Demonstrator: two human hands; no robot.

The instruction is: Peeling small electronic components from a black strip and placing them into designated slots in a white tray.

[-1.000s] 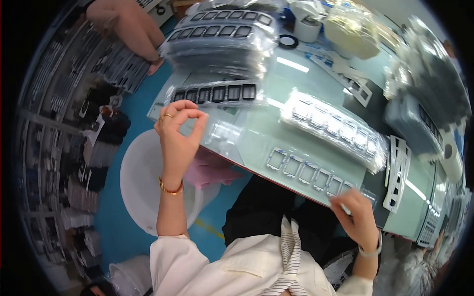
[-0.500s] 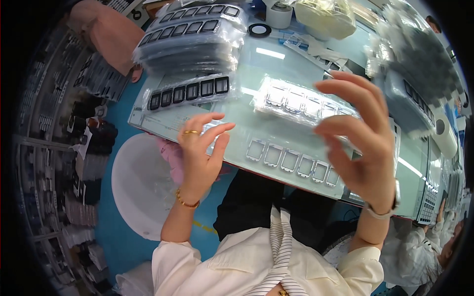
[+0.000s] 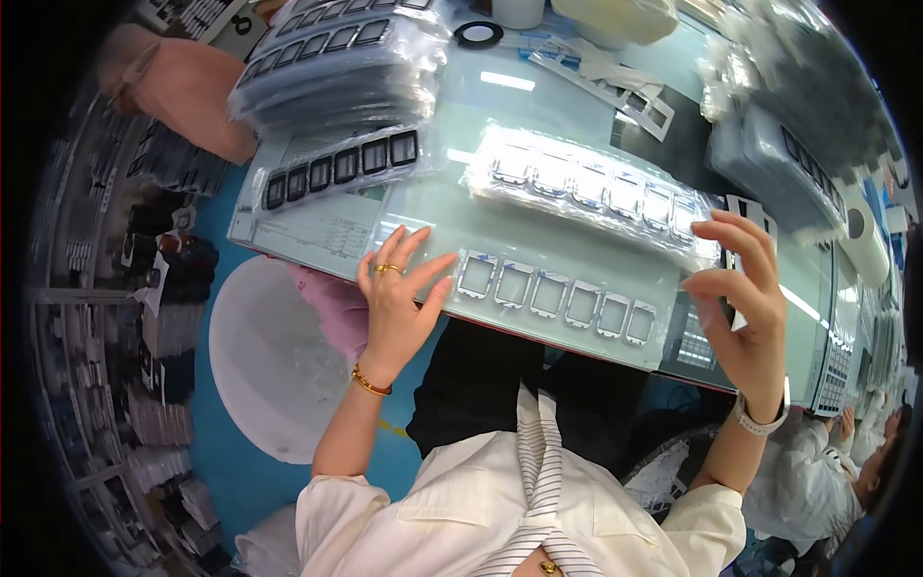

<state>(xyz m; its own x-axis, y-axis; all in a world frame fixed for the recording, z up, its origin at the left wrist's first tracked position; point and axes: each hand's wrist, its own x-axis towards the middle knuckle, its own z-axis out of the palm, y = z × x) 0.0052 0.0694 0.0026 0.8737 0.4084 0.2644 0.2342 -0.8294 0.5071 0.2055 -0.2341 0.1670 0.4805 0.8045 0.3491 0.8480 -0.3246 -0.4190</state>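
A row of several small clear-and-white rectangular frames [image 3: 549, 294], seemingly in a transparent strip, lies along the table's near edge. My left hand [image 3: 399, 303] is open at the row's left end, fingers spread low over the tabletop; whether the fingertips touch the strip I cannot tell. My right hand [image 3: 742, 313] hovers past the right end with curled fingers, a gap showing between thumb and index finger and nothing visible in it. Its upper fingertips are nearest the right end of a shiny plastic-wrapped pack of white frames [image 3: 588, 185], which lies farther back.
Black frames in a clear sleeve [image 3: 341, 165] lie at the left, before a tall stack of sleeved frames [image 3: 336, 72]. A tape roll [image 3: 478, 35] and cut white sheets [image 3: 649, 111] are behind. Plastic-bagged stacks [image 3: 774, 159] stand right. Below left is a white bin [image 3: 255, 375].
My right hand has moved right and down, uncovering the right ends of the wrapped pack and near row. My left hand has come lower with fingers more spread. The whole view has shifted slightly.
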